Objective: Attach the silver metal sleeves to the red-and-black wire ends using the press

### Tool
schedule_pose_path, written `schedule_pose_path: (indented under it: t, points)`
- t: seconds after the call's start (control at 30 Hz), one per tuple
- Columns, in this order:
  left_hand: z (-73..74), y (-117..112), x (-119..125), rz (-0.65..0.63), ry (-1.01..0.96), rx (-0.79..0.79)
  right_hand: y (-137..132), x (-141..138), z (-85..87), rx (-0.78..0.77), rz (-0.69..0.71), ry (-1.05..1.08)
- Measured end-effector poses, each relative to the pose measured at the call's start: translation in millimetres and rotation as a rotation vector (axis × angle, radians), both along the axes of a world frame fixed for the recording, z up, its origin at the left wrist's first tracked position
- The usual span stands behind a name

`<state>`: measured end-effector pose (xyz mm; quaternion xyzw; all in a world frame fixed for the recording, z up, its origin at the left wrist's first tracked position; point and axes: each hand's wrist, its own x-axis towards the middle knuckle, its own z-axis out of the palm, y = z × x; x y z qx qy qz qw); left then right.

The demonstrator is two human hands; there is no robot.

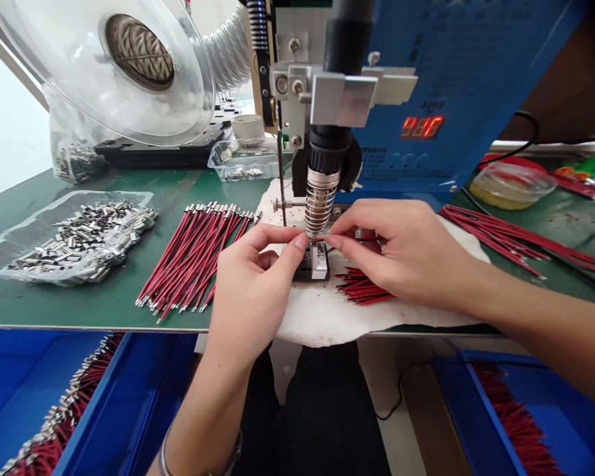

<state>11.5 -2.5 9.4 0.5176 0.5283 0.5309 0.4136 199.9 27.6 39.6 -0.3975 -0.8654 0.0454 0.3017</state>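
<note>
Under the coiled spring tip (321,198) of a soldering machine, my two hands meet at a small metal fixture (319,264). My left hand (250,284) is closed in a pinch at the fixture's left side; what lies between its thumb and forefinger is too small to make out. From the right, my right hand (401,248) pinches a thin red and black wire (371,238) whose end reaches the fixture. Below that hand, a bunch of red and black wires (361,289) lies on a white cloth (322,324). The contact point itself is mostly hidden by my fingertips.
Left of my hands lie wires with metal ends (188,258), then a clear tray (74,274) of small metal cylinders. A blue machine body (426,162) stands behind. More wires (520,238) lie right. Blue bins (114,396) sit below the table's edge.
</note>
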Motion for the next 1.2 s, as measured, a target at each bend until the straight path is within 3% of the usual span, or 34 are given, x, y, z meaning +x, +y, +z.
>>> schedule_pose_path:
  t: [1.2]
  points:
    - [-0.2,-0.4,-0.4,-0.001,0.008,0.007,0.3,0.9,0.3,0.024,0.022,-0.004]
